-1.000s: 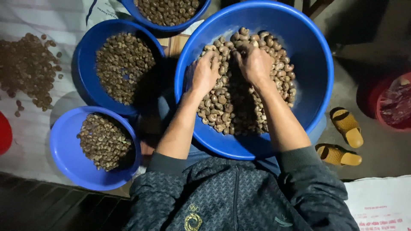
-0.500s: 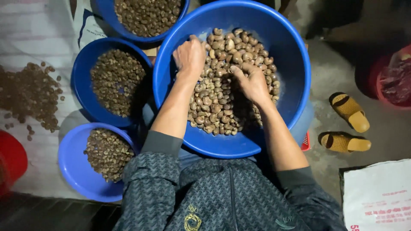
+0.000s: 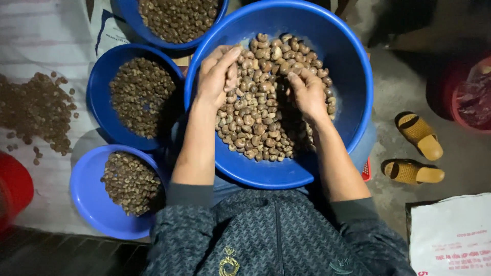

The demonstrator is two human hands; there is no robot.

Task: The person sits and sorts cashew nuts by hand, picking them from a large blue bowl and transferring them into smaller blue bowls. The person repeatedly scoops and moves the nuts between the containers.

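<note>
A large blue basin (image 3: 353,76) rests in front of me with a heap of pale brown curved nuts (image 3: 261,107) in it. My left hand (image 3: 217,74) lies at the basin's left inner side, fingers loosely curled over nuts at the heap's edge. My right hand (image 3: 307,92) presses palm down into the right part of the heap, fingers bent among the nuts. Whether either hand grips nuts is hidden under the fingers.
Three smaller blue basins hold darker nuts: one at the far left (image 3: 99,97), one near left (image 3: 87,199), one at the top (image 3: 133,20). Loose nuts (image 3: 36,110) lie on a white sheet. Yellow sandals (image 3: 419,135) and a red tub (image 3: 468,97) sit right.
My left hand slid from the top of the heap down to the basin's left side. My right hand shifted a little toward the middle right. The view moved left and closer.
</note>
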